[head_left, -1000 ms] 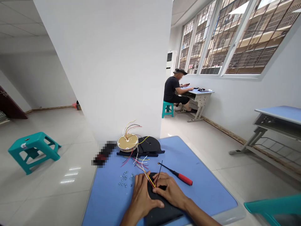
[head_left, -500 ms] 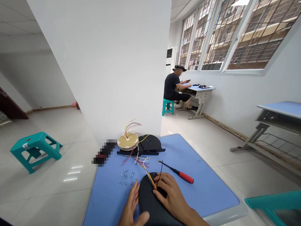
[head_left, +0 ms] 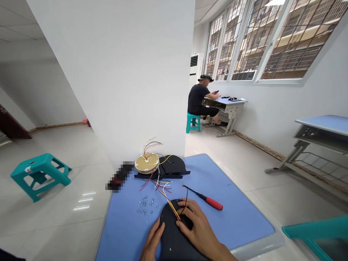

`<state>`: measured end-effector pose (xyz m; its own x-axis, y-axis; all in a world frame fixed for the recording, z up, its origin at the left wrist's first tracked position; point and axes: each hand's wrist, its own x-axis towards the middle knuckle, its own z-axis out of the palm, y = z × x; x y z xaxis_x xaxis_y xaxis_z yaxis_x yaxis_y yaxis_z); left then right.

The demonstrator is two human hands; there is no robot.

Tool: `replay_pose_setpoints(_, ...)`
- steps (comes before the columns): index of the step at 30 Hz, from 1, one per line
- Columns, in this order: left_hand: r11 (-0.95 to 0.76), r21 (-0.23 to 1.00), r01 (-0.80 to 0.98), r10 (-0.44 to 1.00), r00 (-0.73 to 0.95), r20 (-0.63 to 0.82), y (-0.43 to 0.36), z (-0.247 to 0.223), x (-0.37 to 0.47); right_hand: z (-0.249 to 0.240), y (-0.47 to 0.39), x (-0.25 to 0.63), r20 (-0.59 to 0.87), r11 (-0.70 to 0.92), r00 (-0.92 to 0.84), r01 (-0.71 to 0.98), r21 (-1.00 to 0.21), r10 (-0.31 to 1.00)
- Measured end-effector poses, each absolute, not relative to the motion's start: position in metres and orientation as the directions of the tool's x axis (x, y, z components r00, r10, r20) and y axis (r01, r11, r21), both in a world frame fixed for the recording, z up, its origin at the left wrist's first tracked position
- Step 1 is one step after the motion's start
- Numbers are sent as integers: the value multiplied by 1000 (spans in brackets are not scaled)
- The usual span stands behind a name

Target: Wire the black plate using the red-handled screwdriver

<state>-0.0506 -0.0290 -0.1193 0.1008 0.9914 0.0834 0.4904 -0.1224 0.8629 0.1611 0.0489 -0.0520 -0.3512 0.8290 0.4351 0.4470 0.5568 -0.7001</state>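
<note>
A black housing with a rounded end (head_left: 172, 241) lies on the blue table in front of me. Its left edge is gripped by my left hand (head_left: 152, 237), fingers close together. My right hand (head_left: 197, 224) is closed over the housing's right side, fingers curled at a dark opening. Yellow, red and white wires (head_left: 172, 206) come out between its thumb and forefinger, and a black wire (head_left: 186, 197) arches over the fingers. To the right lies a screwdriver (head_left: 213, 203) with a red and black handle. Small silver screws (head_left: 144, 203) are scattered to the left.
At the table's far edge, a round gold-faced part with loose wires (head_left: 146, 164) rests on black plates (head_left: 174, 166). A blurred dark object (head_left: 119, 177) is left of it. Beyond are a white pillar (head_left: 130, 79), teal stools (head_left: 40, 170) and a seated person (head_left: 199, 98) at another desk.
My left hand has drawn in against the housing's left edge, its thumb no longer spread towards me. My right hand stays in place on the housing. The view has shifted slightly.
</note>
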Motion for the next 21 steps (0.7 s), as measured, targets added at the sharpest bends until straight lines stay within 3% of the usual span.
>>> replay_pose_setpoints(5,-206,810,549,978,105,178,-30,-116,-52,-45,49,171,276,410,-352,397,-821,894)
replay_pose_setpoints(8,-197,826,528,980,122,155,-31,-110,-56,-43,50,180,229,373,-380,367,-852,896)
replay_pose_setpoints(15,-293,835,466,955,173,239,-33,-103,-61,-49,44,187,232,446,-478,404,-799,847)
replay_pose_setpoints(21,-227,916,330,973,123,197,-33,-103,-58,-48,43,185,271,488,-472,432,-759,839)
